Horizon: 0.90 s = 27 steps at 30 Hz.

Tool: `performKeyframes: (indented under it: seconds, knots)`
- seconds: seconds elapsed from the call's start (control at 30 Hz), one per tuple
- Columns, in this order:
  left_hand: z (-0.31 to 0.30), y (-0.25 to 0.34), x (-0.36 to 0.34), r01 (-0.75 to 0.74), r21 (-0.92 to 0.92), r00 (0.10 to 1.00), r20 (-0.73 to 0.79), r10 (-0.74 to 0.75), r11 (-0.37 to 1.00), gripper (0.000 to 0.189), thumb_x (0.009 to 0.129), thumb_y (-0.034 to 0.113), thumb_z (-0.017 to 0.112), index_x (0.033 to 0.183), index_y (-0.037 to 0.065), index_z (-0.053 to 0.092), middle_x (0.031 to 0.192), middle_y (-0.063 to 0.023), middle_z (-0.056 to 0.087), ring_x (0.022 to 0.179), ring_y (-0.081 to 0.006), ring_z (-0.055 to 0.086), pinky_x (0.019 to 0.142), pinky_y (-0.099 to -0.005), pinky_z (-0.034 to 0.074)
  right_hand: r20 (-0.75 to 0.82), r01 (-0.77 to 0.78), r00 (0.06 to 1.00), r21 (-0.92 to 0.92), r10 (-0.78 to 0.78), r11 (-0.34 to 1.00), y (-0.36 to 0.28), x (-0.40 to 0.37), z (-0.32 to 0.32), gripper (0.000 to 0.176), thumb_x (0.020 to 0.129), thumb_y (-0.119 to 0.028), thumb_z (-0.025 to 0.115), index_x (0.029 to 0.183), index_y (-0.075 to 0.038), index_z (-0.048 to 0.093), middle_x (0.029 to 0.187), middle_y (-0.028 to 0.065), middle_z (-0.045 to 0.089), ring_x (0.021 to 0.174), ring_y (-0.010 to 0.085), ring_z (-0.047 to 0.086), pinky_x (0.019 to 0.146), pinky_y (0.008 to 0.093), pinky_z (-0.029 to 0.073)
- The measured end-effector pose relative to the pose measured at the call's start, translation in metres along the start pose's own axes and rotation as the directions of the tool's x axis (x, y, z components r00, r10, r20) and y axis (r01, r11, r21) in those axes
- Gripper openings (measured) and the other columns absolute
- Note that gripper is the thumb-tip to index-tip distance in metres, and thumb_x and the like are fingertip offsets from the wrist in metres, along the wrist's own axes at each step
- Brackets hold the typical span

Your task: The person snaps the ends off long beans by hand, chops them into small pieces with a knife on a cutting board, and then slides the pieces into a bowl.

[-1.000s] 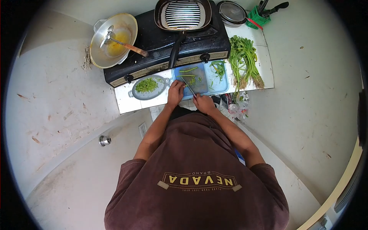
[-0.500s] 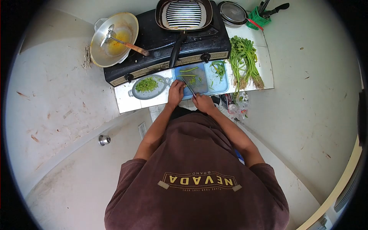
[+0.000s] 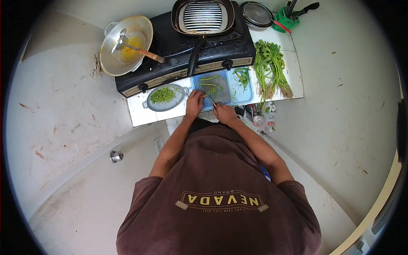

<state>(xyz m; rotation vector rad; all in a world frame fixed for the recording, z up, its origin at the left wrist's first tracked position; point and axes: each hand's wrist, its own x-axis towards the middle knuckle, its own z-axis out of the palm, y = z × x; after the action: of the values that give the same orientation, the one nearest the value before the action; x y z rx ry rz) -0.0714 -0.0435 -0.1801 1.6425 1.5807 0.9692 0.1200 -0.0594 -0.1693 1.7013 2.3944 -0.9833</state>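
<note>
Right hand grips the knife, left hand curled, pinning greens on the cutting board.

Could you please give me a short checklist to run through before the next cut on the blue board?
1. Knife gripped in the right hand: ok.
2. Left hand rests on the blue cutting board beside the blade: ok.
3. Left fingertips clear of the blade: cannot tell, too small to see.
4. Green stalks lie on the board ready to cut: ok.
5. Plate of chopped greens sits just left of the board, with room left: ok.
6. Stove burners off: cannot tell.
</note>
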Motion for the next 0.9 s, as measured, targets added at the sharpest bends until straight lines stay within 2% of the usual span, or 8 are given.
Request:
performKeyframes:
  seconds: [0.2,0.67,0.9]
  knots:
    - [0.0,0.0,0.002,-0.018,0.055,1.0,0.011,0.017,0.998,0.007,0.089,-0.001,0.066,0.095,0.0,0.067,0.092,-0.0148,0.062,0.08,-0.0321,0.067,0.073,-0.0396,0.054,-0.011,0.009,1.0,0.015,-0.009,1.0,0.003,0.005,-0.002,0.041,0.1,-0.034,0.051,0.1,0.005,0.06,0.079,0.0268,0.07,0.076,0.0435,0.072,0.072,0.0547,0.058]
    - [0.011,0.007,0.001,-0.044,0.033,0.999,-0.023,0.045,0.998,0.009,0.088,-0.006,0.065,0.096,-0.001,0.067,0.093,-0.0146,0.06,0.077,-0.0277,0.065,0.072,-0.0362,0.054,-0.002,0.006,1.0,-0.046,-0.006,0.999,0.046,-0.004,-0.022,0.04,0.099,-0.037,0.052,0.103,0.002,0.061,0.079,0.0237,0.071,0.076,0.0431,0.071,0.071,0.0546,0.057]
    - [0.032,0.019,0.01,-0.025,0.053,0.999,-0.031,0.026,0.998,0.007,0.09,-0.005,0.064,0.096,-0.002,0.066,0.09,-0.0153,0.059,0.078,-0.0288,0.064,0.072,-0.0375,0.052,-0.019,0.078,0.997,-0.033,-0.079,0.996,0.066,0.0,-0.036,0.04,0.099,-0.038,0.052,0.103,0.0,0.063,0.079,0.0229,0.071,0.076,0.042,0.071,0.072,0.0541,0.057]
